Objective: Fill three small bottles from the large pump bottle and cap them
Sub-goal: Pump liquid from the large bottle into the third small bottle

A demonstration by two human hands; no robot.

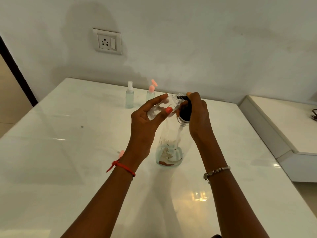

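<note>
The large clear pump bottle (169, 146) stands on the white table (68, 152), with a little liquid at its bottom. My right hand (199, 117) wraps around its black pump head (185, 112), thumb on top. My left hand (145, 121) holds a small clear bottle (161, 107) tilted, its open mouth against the pump nozzle. Two more small bottles stand at the back: one with a white spray top (129, 97) and one with a pink flip cap (151, 93), lid up. A pink cap (121, 153) lies on the table, partly hidden behind my left wrist.
A wall socket (107, 41) sits on the wall behind the table. A lower white ledge (283, 127) runs along the right side. A dark door frame (17, 69) stands at the far left.
</note>
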